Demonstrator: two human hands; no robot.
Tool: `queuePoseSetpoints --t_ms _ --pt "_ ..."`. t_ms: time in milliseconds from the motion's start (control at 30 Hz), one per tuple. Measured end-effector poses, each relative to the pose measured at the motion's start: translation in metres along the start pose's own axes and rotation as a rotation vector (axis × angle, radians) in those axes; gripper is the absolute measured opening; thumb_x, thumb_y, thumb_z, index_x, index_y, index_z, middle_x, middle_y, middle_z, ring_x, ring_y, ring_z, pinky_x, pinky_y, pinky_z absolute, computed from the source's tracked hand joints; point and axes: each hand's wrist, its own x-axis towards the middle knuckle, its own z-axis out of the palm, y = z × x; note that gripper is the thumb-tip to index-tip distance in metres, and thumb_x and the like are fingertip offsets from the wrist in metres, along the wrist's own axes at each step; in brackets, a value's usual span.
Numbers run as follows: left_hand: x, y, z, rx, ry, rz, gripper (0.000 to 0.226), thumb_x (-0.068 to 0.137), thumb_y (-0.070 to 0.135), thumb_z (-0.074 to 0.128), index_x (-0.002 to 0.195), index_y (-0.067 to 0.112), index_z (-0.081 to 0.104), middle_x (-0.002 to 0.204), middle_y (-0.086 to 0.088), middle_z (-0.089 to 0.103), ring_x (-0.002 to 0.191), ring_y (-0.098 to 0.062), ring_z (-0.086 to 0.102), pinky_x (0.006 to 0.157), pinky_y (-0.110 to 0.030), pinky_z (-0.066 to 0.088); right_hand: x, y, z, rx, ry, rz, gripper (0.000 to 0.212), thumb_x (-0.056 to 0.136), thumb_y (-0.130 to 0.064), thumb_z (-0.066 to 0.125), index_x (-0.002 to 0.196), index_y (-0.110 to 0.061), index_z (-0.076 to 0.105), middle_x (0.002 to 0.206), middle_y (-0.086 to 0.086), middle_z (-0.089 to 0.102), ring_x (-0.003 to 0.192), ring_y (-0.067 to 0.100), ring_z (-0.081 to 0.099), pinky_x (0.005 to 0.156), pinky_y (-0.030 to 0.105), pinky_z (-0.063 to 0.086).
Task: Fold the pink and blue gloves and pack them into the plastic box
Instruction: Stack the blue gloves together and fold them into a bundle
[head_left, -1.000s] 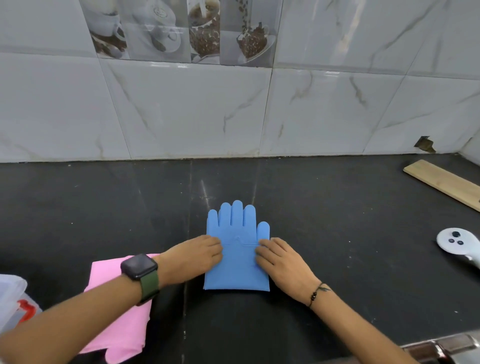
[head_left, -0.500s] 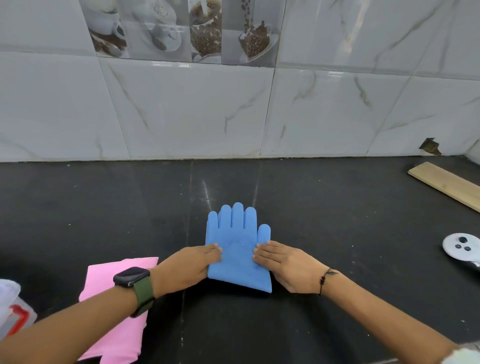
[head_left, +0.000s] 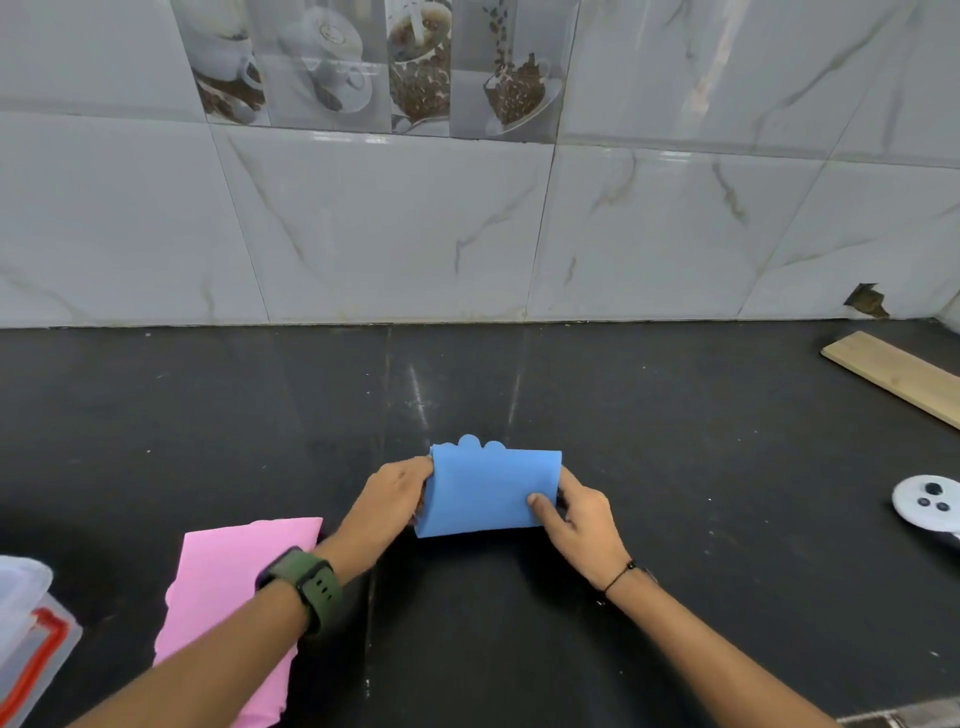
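The blue glove (head_left: 488, 488) lies folded in half on the black counter, its cuff brought up over the fingers, whose tips peek out at the far edge. My left hand (head_left: 395, 499) grips its left edge and my right hand (head_left: 576, 512) grips its right edge, thumb on top. The pink glove (head_left: 228, 597) lies flat at the lower left, partly under my left forearm. A corner of the clear plastic box (head_left: 26, 634) with a red clasp shows at the left edge.
A white controller (head_left: 930, 504) rests on the counter at the right. A wooden board (head_left: 893, 374) lies at the far right near the tiled wall. The black counter (head_left: 675, 441) stretches back to the wall.
The blue glove lay flat with both hands pressing its sides. Both hands have lifted the cuff end and folded it forward over the fingers.
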Motion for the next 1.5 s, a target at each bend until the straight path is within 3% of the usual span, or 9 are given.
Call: queuePoseSetpoints --t_ms 133,300,467,667,833,967,1200,1367,1500 --pt "-0.019 -0.011 0.018 -0.133 0.048 0.024 0.027 0.077 0.061 0.053 0.085 0.035 0.06 0.082 0.014 0.067 0.072 0.0 0.062 0.065 -0.018 0.046 0.009 -0.007 0.009 -0.072 0.08 0.017 0.014 0.092 -0.021 0.054 0.097 -0.008 0.056 0.067 0.01 0.061 0.059 0.024 0.055 0.056 0.032 0.041" --pt "-0.01 -0.012 0.033 0.135 0.359 0.137 0.024 0.088 0.032 0.059 0.073 0.017 0.049 0.073 0.002 0.055 0.067 -0.016 0.052 0.054 -0.021 0.034 0.022 -0.012 0.024 -0.063 0.191 0.088 0.023 0.092 -0.028 0.053 0.076 -0.015 0.042 0.054 -0.007 0.043 0.048 0.012 0.04 0.046 0.022 0.029" --pt "0.012 -0.005 0.029 0.25 0.518 -0.045 0.041 0.091 0.031 0.051 0.061 0.013 0.03 0.059 0.001 0.036 0.056 -0.016 0.036 0.05 -0.029 0.025 0.038 -0.021 0.029 -0.133 0.204 0.183 0.021 0.091 -0.034 0.051 0.102 -0.017 0.047 0.078 -0.004 0.057 0.065 0.02 0.057 0.055 0.028 0.04" --pt "0.011 0.007 0.04 0.793 0.524 0.052 0.039 0.091 0.024 0.052 0.128 0.015 0.043 0.12 -0.012 0.051 0.088 -0.032 0.062 0.062 -0.034 0.044 0.044 -0.034 0.036 -0.574 0.156 -0.063 0.058 0.084 -0.011 0.052 0.137 -0.031 0.039 0.134 0.007 0.046 0.104 0.028 0.055 0.071 0.037 0.052" --pt "0.027 0.003 0.043 1.138 0.336 0.476 0.046 0.09 0.018 0.051 0.135 0.017 0.045 0.15 -0.01 0.036 0.135 -0.027 0.039 0.105 -0.038 0.037 0.049 -0.018 0.037 -0.553 -0.139 -0.16 0.05 0.095 -0.01 0.031 0.144 -0.022 0.032 0.155 -0.002 0.025 0.146 0.019 0.011 0.118 0.039 0.005" --pt "0.03 -0.005 0.038 1.215 0.312 0.598 0.033 0.078 0.028 0.055 0.096 0.008 0.075 0.099 -0.003 0.076 0.095 -0.016 0.071 0.077 -0.033 0.058 0.051 -0.008 0.037 -0.499 -0.167 -0.118 0.049 0.099 -0.023 0.027 0.147 -0.021 0.024 0.156 -0.006 0.024 0.146 0.01 0.01 0.119 0.033 -0.001" --pt "0.033 -0.005 0.037 1.176 0.259 0.54 0.04 0.086 0.031 0.052 0.115 0.008 0.065 0.113 -0.005 0.07 0.104 -0.02 0.067 0.089 -0.039 0.053 0.043 -0.019 0.032 -0.44 -0.09 -0.118 0.053 0.098 -0.027 0.035 0.148 -0.017 0.022 0.158 -0.001 0.012 0.147 0.017 0.0 0.118 0.037 0.003" --pt "0.055 0.005 0.028 1.227 0.0 0.447 0.054 0.099 0.04 0.022 0.147 0.017 0.019 0.152 -0.002 0.029 0.135 -0.023 0.033 0.113 -0.043 0.022 -0.017 -0.04 0.027 0.299 0.422 0.348 0.041 0.087 -0.014 0.055 0.127 -0.022 0.048 0.127 -0.003 0.054 0.112 0.008 0.051 0.094 0.029 0.042" --pt "0.066 0.012 0.028 1.202 -0.053 0.436 0.055 0.098 0.043 0.022 0.146 0.017 0.023 0.142 -0.006 0.041 0.122 -0.028 0.045 0.1 -0.042 0.035 -0.042 -0.048 0.031 1.23 0.226 0.955 0.034 0.094 -0.005 0.049 0.127 -0.001 0.046 0.101 0.016 0.061 0.09 0.029 0.062 0.083 0.041 0.048"
